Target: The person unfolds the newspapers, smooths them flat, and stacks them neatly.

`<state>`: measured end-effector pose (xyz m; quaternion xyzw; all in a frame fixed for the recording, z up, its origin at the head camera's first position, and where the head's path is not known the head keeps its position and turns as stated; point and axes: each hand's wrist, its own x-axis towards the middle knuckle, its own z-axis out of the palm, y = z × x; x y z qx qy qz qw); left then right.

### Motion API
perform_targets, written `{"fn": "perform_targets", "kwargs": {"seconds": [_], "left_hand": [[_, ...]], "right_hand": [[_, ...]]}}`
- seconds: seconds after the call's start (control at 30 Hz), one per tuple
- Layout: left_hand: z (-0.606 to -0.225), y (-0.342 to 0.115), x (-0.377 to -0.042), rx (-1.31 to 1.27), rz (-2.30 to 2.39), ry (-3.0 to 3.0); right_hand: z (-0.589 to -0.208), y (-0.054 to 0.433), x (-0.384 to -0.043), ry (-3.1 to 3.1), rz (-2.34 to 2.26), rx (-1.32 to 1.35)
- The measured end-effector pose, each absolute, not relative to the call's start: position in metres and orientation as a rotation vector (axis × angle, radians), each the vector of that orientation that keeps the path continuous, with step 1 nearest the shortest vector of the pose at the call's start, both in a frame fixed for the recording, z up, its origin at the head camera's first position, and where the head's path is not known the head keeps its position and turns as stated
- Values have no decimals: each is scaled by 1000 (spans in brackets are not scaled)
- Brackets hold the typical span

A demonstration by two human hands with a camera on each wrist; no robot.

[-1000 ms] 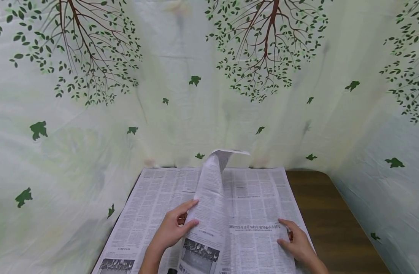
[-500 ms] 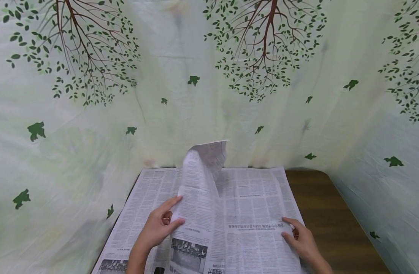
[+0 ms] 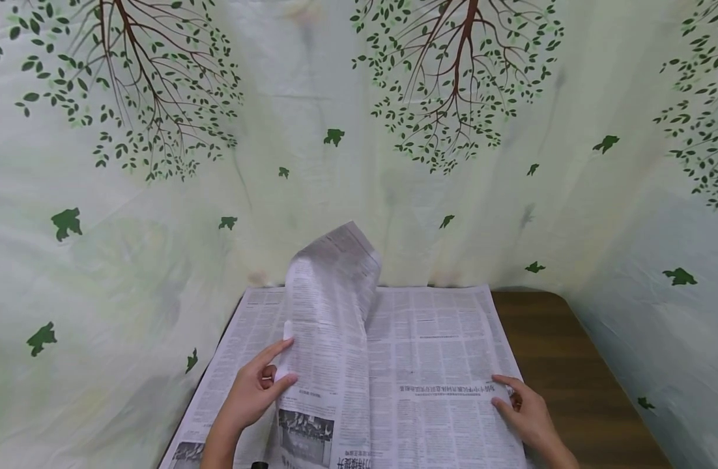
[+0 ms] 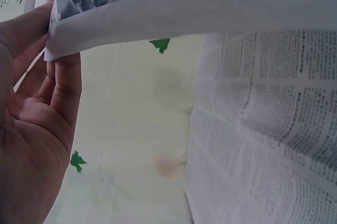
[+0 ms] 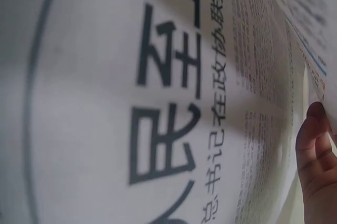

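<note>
A printed newspaper sheet [image 3: 330,326] is raised between both hands, its far left part curling up and over. My left hand [image 3: 250,394] pinches the sheet's left edge between thumb and fingers. At the right edge, my right hand [image 3: 529,410] holds it the same way. More newspaper [image 3: 232,365] lies flat underneath. The left wrist view has the left hand [image 4: 39,113] behind the paper's edge [image 4: 158,16]. Large print on the newspaper [image 5: 105,103] fills most of the right wrist view, where the right hand [image 5: 318,166] grips an edge at far right.
A dark brown wooden table [image 3: 576,384] shows along the right side of the newspaper. Pale cloth with printed trees and green leaves [image 3: 447,221] hangs behind the table and at both sides. A small black object [image 3: 259,465] sits at the bottom edge near the left wrist.
My left hand has moved left, drawing the sheet's left edge along. The sheet's far curl has risen and shifted left, opening wider. My right hand has shifted slightly right.
</note>
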<state>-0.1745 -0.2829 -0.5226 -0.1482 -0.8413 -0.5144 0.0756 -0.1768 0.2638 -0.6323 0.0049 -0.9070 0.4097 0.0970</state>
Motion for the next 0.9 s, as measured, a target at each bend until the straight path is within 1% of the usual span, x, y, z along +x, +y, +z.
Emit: {"fn": "perform_targets", "kwargs": {"seconds": [0.23, 0.5, 0.9], "left_hand": [[-533, -294, -175, -422, -1466, -2492], [-530, -309, -171, -386, -1305, -2472], [-527, -326, -159, -222, -1264, -2525]], "right_hand": [[-634, 271, -177, -2713, 1199, -15], [-633, 277, -176, -2730, 1178, -43], [-630, 287, -177, -2852, 1173, -146]]}}
